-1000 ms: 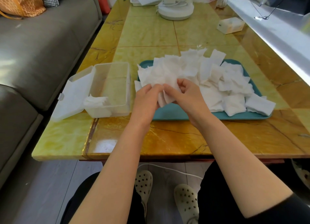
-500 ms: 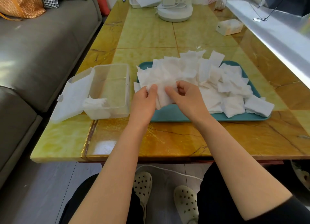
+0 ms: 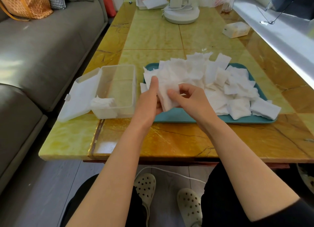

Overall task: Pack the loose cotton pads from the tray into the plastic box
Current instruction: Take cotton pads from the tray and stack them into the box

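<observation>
A heap of loose white cotton pads (image 3: 220, 84) covers the teal tray (image 3: 183, 116) on the table. Over the tray's near left corner both hands hold a small stack of pads (image 3: 167, 97). My left hand (image 3: 149, 99) grips the stack from the left, thumb up against it. My right hand (image 3: 188, 99) pinches its right side with thumb and curled fingers. Left of the tray stands the clear plastic box (image 3: 119, 89), its white lid (image 3: 79, 97) hinged open to the left. A few pads (image 3: 103, 102) lie in the box's near left corner.
A grey sofa (image 3: 42, 56) runs along the table's left side. At the far end stand a white round fan base (image 3: 181, 14), a white tray with papers (image 3: 153, 2) and a small tissue pack (image 3: 237, 29). A white cable (image 3: 169, 172) crosses the floor by my feet.
Both hands have lifted the gathered pads slightly off the heap and squared them into a stack; the left thumb now points up. The box and the tray have stayed put.
</observation>
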Action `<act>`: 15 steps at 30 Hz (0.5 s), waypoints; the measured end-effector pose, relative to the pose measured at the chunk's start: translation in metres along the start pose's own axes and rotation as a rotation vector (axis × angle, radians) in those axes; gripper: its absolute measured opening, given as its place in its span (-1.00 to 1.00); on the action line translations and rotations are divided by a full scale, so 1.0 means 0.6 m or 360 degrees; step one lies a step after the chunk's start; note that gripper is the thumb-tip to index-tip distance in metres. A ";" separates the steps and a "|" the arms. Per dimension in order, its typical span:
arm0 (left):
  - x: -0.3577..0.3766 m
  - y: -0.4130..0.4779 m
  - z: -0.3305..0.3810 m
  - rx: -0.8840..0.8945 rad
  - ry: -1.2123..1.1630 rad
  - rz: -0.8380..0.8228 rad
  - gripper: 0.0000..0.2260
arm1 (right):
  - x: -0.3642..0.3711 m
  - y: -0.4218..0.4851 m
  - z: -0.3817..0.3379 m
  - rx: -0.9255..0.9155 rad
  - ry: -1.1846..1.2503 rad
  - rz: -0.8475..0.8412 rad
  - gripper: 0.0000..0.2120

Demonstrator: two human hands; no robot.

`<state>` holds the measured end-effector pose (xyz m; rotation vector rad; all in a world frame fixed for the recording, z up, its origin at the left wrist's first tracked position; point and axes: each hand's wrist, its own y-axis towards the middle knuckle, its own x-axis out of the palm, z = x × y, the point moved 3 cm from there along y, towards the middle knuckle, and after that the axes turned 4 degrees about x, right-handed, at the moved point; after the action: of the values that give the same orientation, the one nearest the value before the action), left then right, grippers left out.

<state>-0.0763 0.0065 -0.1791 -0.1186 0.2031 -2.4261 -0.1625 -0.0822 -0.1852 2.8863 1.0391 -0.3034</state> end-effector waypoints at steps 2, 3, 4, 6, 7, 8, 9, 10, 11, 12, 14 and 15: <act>0.000 -0.006 0.002 0.0094 0.0165 -0.0046 -0.69 | 0.000 -0.001 0.000 -0.0048 -0.0075 0.0048 -0.93; -0.002 -0.007 0.001 0.0159 0.0289 -0.0049 -0.73 | 0.002 -0.002 0.001 -0.0060 -0.0102 0.0057 -0.97; -0.006 -0.008 0.000 0.0205 0.0394 -0.0032 -0.76 | 0.004 -0.002 0.004 -0.0061 -0.0132 0.0064 -0.97; -0.014 -0.010 -0.001 0.0268 0.0521 0.0010 -0.81 | 0.009 -0.004 0.010 -0.0058 -0.0196 0.0062 -0.83; -0.019 -0.010 -0.001 0.0303 0.0577 0.0031 -0.84 | 0.011 -0.006 0.010 -0.0084 -0.0251 0.0058 -0.73; -0.023 -0.012 0.001 0.0340 0.0629 0.0045 -0.86 | 0.014 -0.009 0.008 -0.0141 -0.0300 0.0036 -0.63; -0.027 -0.013 0.003 0.0373 0.0676 0.0046 -0.87 | 0.017 -0.012 0.005 -0.0206 -0.0320 -0.0015 -0.57; -0.031 -0.014 0.004 0.0407 0.0721 0.0039 -0.88 | 0.019 -0.016 0.002 -0.0255 -0.0307 -0.0087 -0.54; -0.036 -0.014 0.004 0.0439 0.0764 0.0043 -0.88 | 0.023 -0.022 -0.002 -0.0284 -0.0288 -0.0168 -0.55; -0.041 -0.013 0.004 0.0462 0.0794 0.0050 -0.88 | 0.027 -0.026 -0.004 -0.0297 -0.0279 -0.0241 -0.57; -0.054 -0.015 0.006 0.0490 0.0807 0.0052 -0.91 | 0.035 -0.028 -0.002 -0.0289 -0.0289 -0.0322 -0.63; -0.059 -0.017 0.008 0.0508 0.0804 0.0033 -0.93 | 0.037 -0.029 0.000 -0.0278 -0.0289 -0.0311 -0.67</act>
<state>-0.0555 0.0369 -0.1738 0.6386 0.0372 -2.3918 -0.1567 -0.0552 -0.1896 2.5543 1.2469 -0.4507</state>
